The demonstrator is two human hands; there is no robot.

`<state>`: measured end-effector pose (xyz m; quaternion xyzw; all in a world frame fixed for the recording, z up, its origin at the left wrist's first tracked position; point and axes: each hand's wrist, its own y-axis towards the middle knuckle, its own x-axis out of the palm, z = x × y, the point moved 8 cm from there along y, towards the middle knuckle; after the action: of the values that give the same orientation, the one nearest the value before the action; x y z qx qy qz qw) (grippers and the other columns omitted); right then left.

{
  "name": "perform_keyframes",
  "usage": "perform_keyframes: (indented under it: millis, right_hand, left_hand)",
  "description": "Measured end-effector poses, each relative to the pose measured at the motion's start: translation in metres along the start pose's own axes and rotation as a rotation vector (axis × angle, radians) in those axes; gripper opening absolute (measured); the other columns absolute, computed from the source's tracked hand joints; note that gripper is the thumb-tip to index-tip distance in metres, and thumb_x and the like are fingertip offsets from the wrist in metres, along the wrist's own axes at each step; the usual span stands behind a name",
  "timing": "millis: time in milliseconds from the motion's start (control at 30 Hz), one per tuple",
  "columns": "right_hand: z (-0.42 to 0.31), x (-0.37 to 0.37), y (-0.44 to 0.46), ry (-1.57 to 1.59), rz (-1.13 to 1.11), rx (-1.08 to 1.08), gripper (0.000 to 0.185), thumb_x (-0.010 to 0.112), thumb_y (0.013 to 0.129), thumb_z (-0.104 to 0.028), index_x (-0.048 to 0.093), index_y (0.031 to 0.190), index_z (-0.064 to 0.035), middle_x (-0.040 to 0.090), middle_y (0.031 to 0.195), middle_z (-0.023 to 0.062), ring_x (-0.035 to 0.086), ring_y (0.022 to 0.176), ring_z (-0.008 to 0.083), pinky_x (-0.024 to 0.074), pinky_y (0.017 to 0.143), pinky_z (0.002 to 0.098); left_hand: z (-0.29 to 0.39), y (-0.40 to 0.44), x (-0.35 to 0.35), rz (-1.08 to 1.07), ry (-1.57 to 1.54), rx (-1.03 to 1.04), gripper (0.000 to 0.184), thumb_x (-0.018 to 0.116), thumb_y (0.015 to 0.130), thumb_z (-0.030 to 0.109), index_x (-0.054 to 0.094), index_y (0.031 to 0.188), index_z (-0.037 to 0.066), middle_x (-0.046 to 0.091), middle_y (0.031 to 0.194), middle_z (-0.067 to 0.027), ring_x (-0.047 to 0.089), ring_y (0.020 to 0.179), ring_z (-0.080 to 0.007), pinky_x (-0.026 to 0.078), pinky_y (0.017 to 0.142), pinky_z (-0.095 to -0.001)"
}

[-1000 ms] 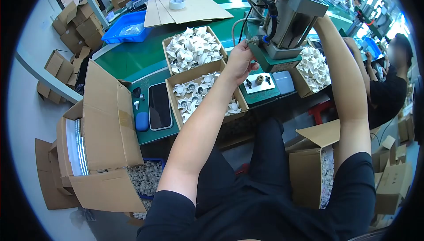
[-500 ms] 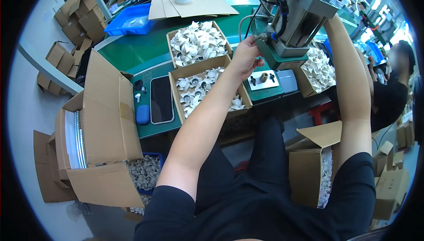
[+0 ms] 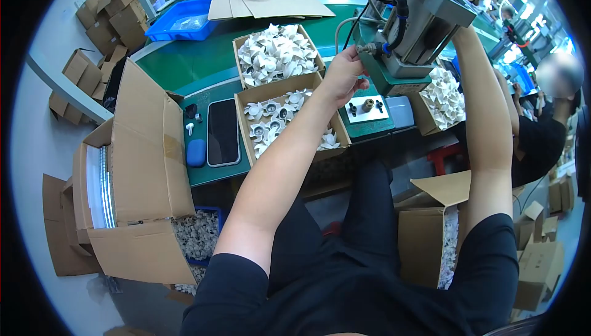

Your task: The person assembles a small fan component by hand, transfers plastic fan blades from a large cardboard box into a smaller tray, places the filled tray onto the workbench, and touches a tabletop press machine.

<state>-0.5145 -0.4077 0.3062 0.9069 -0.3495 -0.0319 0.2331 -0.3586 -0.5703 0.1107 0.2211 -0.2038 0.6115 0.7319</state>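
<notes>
My left hand is raised to the side of a pneumatic press. Its thumb and index finger pinch a small metal air fitting, and the other fingers curl loosely. My right forearm reaches up behind the press, whose body hides the right hand and its fingers. Below the press head, a metal fixture plate with a brass-coloured post sits on the green bench. Under my left forearm stands a carton of white fan impellers, several showing dark centre rings.
Another box of white impellers stands behind, and more lie right of the press. A phone, blue earbud case and large open carton are at left. A co-worker sits at right.
My left hand keeps its pinch at the fitting, with hardly any movement. The view has shifted slightly, and the co-worker's head at right has moved.
</notes>
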Motion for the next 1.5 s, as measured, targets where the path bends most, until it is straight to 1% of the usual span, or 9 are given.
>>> perform_keyframes:
  millis: [200,633,733,767,967,1067,1267,1367,1500]
  right_hand:
    - [-0.005,-0.005,-0.009,0.010,0.029,-0.026,0.029,0.056,0.106,-0.020,0.065,0.128,-0.0032,0.072,0.114,0.0093,0.072,0.099,0.0178,0.0609,0.084,0.0318]
    - [0.016,-0.021,-0.009,0.051,0.079,-0.057,0.030,0.052,0.108,-0.020,0.064,0.130,-0.0043,0.072,0.117,0.0085,0.071,0.101,0.0174,0.0607,0.086,0.0318]
    - [0.025,0.018,0.004,0.826,-0.606,-0.120,0.028,0.052,0.108,-0.021,0.065,0.127,-0.0050,0.072,0.115,0.0086,0.071,0.099,0.0177,0.0604,0.086,0.0318]
    - [0.025,0.016,0.003,0.827,-0.605,-0.123,0.028,0.052,0.108,-0.021,0.065,0.127,-0.0050,0.072,0.115,0.0086,0.071,0.099,0.0177,0.0604,0.086,0.0318]
    - [0.032,0.027,-0.058,0.574,-0.394,-0.061,0.031,0.052,0.108,-0.022,0.063,0.130,-0.0029,0.072,0.115,0.0110,0.072,0.096,0.0180,0.0610,0.082,0.0312]
    - [0.030,0.026,-0.084,0.444,-0.284,-0.031,0.033,0.051,0.108,-0.023,0.062,0.131,-0.0019,0.072,0.114,0.0121,0.073,0.094,0.0182,0.0613,0.080,0.0309]
    - [0.028,0.024,-0.137,0.191,-0.073,0.036,0.036,0.051,0.108,-0.024,0.060,0.133,0.0002,0.072,0.114,0.0145,0.074,0.091,0.0185,0.0620,0.076,0.0303]
    - [0.027,0.015,-0.169,0.069,0.026,0.081,0.037,0.050,0.108,-0.025,0.059,0.134,0.0012,0.072,0.113,0.0157,0.074,0.089,0.0186,0.0623,0.074,0.0300]
    - [0.012,-0.026,-0.212,-0.102,0.164,0.128,0.040,0.050,0.108,-0.026,0.057,0.135,0.0026,0.072,0.113,0.0172,0.075,0.087,0.0189,0.0628,0.072,0.0296]
  left_hand:
    - [0.000,0.000,0.001,-0.009,-0.007,-0.009,0.021,0.069,0.099,0.015,0.063,0.118,0.012,0.067,0.092,0.0037,0.058,0.074,-0.0070,0.044,0.054,-0.0240]
    - [0.003,-0.001,-0.001,-0.009,0.014,-0.011,0.019,0.069,0.098,0.014,0.063,0.116,0.011,0.067,0.092,0.0019,0.058,0.074,-0.0074,0.044,0.054,-0.0248]
    - [0.003,-0.002,0.001,-0.006,0.013,-0.006,0.019,0.069,0.098,0.014,0.063,0.116,0.010,0.067,0.092,0.0016,0.058,0.074,-0.0074,0.043,0.053,-0.0244]
    - [0.004,-0.002,0.000,0.000,0.010,-0.005,0.019,0.069,0.098,0.014,0.063,0.115,0.010,0.067,0.091,0.0014,0.058,0.073,-0.0073,0.043,0.053,-0.0241]
    - [-0.001,0.005,-0.005,-0.036,-0.021,0.033,0.019,0.070,0.097,0.013,0.063,0.115,0.009,0.067,0.089,0.0021,0.055,0.069,-0.0062,0.040,0.051,-0.0230]
    - [0.002,0.006,-0.007,0.016,-0.002,0.122,0.017,0.071,0.097,0.010,0.064,0.112,0.007,0.066,0.087,0.0032,0.051,0.064,-0.0050,0.038,0.051,-0.0227]
    - [0.007,0.001,-0.003,0.029,-0.009,0.173,0.014,0.070,0.097,0.008,0.065,0.110,0.007,0.067,0.085,0.0033,0.050,0.061,-0.0043,0.038,0.051,-0.0222]
    - [0.003,0.003,-0.006,0.033,-0.029,0.185,0.014,0.069,0.098,0.007,0.065,0.110,0.006,0.068,0.085,0.0029,0.051,0.062,-0.0046,0.038,0.052,-0.0222]
    - [0.007,0.003,-0.003,0.024,-0.006,0.203,0.015,0.070,0.097,0.007,0.065,0.111,0.008,0.069,0.088,0.0025,0.053,0.062,-0.0051,0.040,0.053,-0.0218]
